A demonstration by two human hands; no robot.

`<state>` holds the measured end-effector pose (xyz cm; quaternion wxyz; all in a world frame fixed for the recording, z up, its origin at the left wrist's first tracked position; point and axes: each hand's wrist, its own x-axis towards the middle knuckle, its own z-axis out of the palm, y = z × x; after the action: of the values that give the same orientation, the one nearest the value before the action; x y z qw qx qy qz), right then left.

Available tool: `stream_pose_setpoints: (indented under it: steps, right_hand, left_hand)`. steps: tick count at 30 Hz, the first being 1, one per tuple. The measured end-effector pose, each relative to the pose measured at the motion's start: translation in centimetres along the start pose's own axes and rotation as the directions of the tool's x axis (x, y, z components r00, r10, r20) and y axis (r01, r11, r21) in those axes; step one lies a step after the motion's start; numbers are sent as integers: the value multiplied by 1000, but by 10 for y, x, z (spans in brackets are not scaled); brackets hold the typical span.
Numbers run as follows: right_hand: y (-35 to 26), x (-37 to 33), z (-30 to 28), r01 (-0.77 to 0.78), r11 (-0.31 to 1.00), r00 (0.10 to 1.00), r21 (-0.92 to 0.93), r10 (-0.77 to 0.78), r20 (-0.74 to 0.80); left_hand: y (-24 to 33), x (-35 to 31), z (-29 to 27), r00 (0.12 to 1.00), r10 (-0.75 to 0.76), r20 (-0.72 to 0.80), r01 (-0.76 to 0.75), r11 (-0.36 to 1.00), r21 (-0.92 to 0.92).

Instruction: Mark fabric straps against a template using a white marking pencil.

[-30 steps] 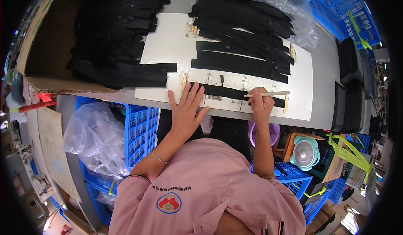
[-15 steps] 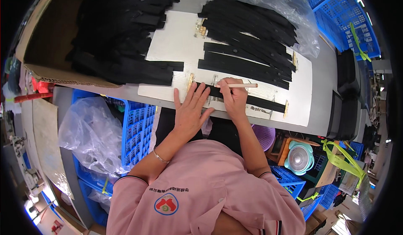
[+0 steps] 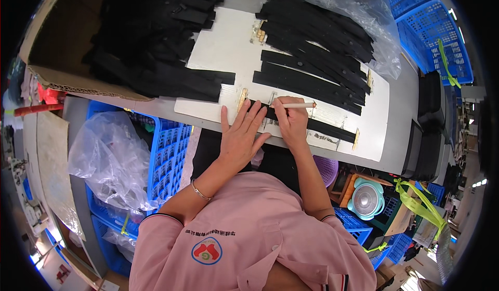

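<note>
My left hand (image 3: pixel 239 136) lies flat with its fingers spread, the fingertips on the left end of a black fabric strip (image 3: pixel 333 130). My right hand (image 3: pixel 292 122) is closed around a pale pencil (image 3: pixel 301 105), its shaft pointing right. The pencil's tip meets the strip's upper edge, close to my left fingertips. Beneath lies a white board (image 3: pixel 214 42) with pencil-like marks and small yellowish tape pieces (image 3: pixel 356 139) at the strip's ends. More black strips (image 3: pixel 312 91) are laid out just beyond, some with a small round dot.
A cardboard box (image 3: pixel 57 86) stands at the left, with a heap of black strips (image 3: pixel 156 47) spilling from it onto the board. Clear plastic sheeting (image 3: pixel 358 10) lies at the back. Blue crates (image 3: pixel 434 36) stand at the far right, and another blue crate (image 3: pixel 169 156) is below the table.
The whole view has shifted slightly. Both hands keep their places on the strip, and the pencil sits a little flatter in my right hand.
</note>
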<state>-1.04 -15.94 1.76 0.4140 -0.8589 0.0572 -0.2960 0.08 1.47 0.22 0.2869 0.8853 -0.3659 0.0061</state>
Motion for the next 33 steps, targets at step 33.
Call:
stream_pose_setpoints:
  steps: [33]
  right_hand:
    - [1,-55,-58,20,879,998,-476,11,64]
  left_hand:
    - [-80,24,-63,947,-114,-300,165,974,153]
